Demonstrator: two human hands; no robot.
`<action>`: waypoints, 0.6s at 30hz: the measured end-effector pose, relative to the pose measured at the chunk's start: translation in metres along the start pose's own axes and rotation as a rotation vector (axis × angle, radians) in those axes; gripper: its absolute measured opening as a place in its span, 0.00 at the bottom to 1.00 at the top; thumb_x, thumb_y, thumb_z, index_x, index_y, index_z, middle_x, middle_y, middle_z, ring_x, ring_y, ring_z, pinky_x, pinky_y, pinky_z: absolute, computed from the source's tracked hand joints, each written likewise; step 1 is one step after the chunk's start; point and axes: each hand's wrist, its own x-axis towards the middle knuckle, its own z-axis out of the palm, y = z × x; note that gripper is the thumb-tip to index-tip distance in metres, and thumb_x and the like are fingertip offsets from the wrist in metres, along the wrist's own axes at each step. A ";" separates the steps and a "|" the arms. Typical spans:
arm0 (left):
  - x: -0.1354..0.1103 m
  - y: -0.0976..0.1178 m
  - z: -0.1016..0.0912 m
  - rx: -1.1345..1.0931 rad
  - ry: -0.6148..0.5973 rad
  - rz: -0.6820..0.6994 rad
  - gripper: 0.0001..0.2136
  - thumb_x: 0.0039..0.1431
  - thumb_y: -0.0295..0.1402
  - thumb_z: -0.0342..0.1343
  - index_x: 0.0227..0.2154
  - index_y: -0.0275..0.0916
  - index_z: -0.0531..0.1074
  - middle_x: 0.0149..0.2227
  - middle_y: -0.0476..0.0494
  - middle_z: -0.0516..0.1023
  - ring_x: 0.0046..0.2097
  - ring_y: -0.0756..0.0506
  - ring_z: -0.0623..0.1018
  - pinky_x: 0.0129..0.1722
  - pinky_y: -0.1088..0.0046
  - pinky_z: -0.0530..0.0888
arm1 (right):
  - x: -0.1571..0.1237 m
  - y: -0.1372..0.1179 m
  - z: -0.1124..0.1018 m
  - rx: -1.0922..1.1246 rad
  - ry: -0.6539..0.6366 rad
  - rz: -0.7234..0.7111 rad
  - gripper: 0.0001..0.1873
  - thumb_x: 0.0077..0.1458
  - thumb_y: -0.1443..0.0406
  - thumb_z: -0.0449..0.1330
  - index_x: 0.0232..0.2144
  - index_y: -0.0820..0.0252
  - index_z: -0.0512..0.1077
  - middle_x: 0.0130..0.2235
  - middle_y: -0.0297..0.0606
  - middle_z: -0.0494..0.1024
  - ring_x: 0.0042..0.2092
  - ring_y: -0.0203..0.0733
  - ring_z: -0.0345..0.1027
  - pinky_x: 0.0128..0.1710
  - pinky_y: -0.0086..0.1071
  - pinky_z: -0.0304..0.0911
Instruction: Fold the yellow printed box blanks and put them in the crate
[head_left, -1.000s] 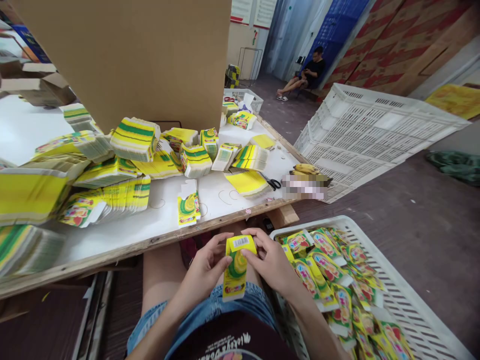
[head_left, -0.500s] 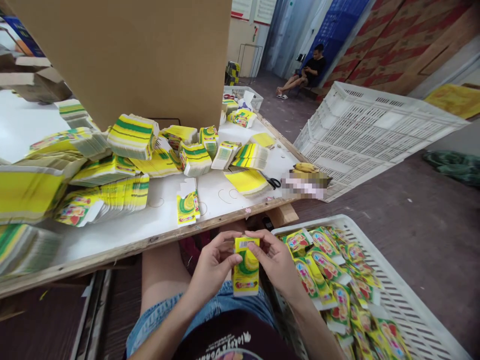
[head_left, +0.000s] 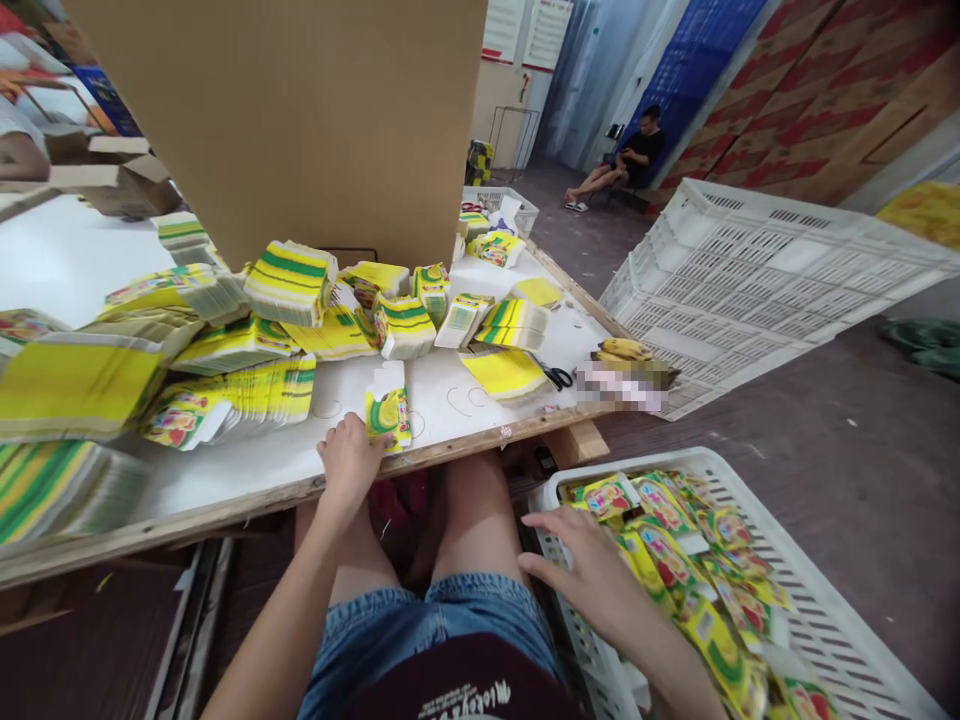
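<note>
My left hand (head_left: 351, 458) is at the table's front edge, its fingers curled and its thumb on the lower corner of a flat yellow carton (head_left: 388, 412) with a fruit picture and white flaps. My right hand (head_left: 581, 560) is empty, thumb and fingers apart, over the near left rim of a white plastic basket (head_left: 705, 462). Many folded yellow cartons (head_left: 660, 510) fill that basket, and one with its yellow-and-green fruit side up (head_left: 716, 640) lies beside my right forearm.
Stacks of flat cartons (head_left: 255, 390) cover the left and middle of the white table (head_left: 442, 395). Black-handled scissors (head_left: 555, 375) and bananas (head_left: 624, 350) lie at its right. A large cardboard box (head_left: 300, 120) stands behind. White crates (head_left: 750, 280) rise at right; a person (head_left: 637, 150) sits far back.
My hands have parted and no longer hold the carton between them. The left has moved forward to the flat carton on the table, the right over to the basket. The view has shifted slightly.
</note>
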 end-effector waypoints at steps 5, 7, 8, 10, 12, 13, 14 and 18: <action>-0.024 0.010 -0.015 -0.190 0.020 0.078 0.05 0.58 0.33 0.51 0.35 0.39 0.64 0.35 0.40 0.77 0.39 0.39 0.77 0.40 0.64 0.70 | 0.021 -0.044 0.010 0.260 0.104 -0.189 0.08 0.58 0.66 0.60 0.41 0.53 0.75 0.41 0.40 0.78 0.44 0.49 0.71 0.44 0.41 0.66; -0.048 0.021 -0.024 -0.310 -0.002 0.155 0.03 0.60 0.33 0.49 0.35 0.41 0.64 0.33 0.45 0.76 0.35 0.44 0.76 0.36 0.71 0.70 | 0.030 -0.057 0.011 0.327 0.257 -0.298 0.14 0.61 0.67 0.57 0.49 0.52 0.72 0.51 0.43 0.75 0.52 0.50 0.67 0.50 0.43 0.65; -0.061 0.027 -0.027 -0.382 -0.029 0.207 0.03 0.61 0.34 0.49 0.34 0.41 0.64 0.31 0.48 0.75 0.33 0.46 0.76 0.34 0.73 0.70 | 0.034 -0.062 0.012 0.338 0.328 -0.351 0.18 0.61 0.67 0.57 0.54 0.52 0.68 0.56 0.44 0.72 0.57 0.51 0.64 0.54 0.46 0.62; -0.088 0.039 -0.032 -0.692 -0.163 0.347 0.04 0.62 0.34 0.50 0.34 0.41 0.66 0.31 0.48 0.74 0.32 0.47 0.74 0.33 0.75 0.69 | 0.039 -0.071 0.015 0.343 0.406 -0.411 0.26 0.60 0.67 0.57 0.60 0.53 0.61 0.61 0.45 0.67 0.60 0.52 0.60 0.57 0.48 0.59; -0.107 0.046 -0.034 -0.831 -0.247 0.372 0.05 0.62 0.34 0.52 0.31 0.40 0.65 0.29 0.50 0.72 0.31 0.49 0.72 0.31 0.76 0.67 | 0.041 -0.075 0.020 0.363 0.391 -0.399 0.27 0.60 0.67 0.58 0.60 0.53 0.60 0.55 0.46 0.71 0.53 0.50 0.66 0.54 0.46 0.62; -0.114 0.048 -0.034 -0.868 -0.270 0.359 0.06 0.61 0.34 0.53 0.30 0.40 0.65 0.28 0.50 0.71 0.30 0.49 0.71 0.30 0.77 0.66 | 0.040 -0.076 0.022 0.381 0.372 -0.382 0.25 0.60 0.67 0.58 0.59 0.54 0.61 0.50 0.44 0.74 0.48 0.48 0.69 0.51 0.44 0.65; -0.117 0.049 -0.033 -0.887 -0.286 0.342 0.06 0.61 0.34 0.54 0.30 0.40 0.65 0.28 0.51 0.70 0.29 0.50 0.70 0.29 0.77 0.65 | 0.039 -0.076 0.024 0.400 0.357 -0.366 0.23 0.60 0.68 0.58 0.57 0.54 0.62 0.46 0.42 0.76 0.44 0.46 0.70 0.49 0.43 0.66; -0.118 0.047 -0.031 -0.901 -0.338 0.325 0.07 0.61 0.35 0.55 0.30 0.39 0.65 0.27 0.52 0.67 0.29 0.50 0.66 0.29 0.77 0.64 | 0.034 -0.074 0.026 0.398 0.447 -0.399 0.24 0.60 0.68 0.58 0.57 0.54 0.61 0.53 0.45 0.71 0.54 0.49 0.65 0.54 0.45 0.63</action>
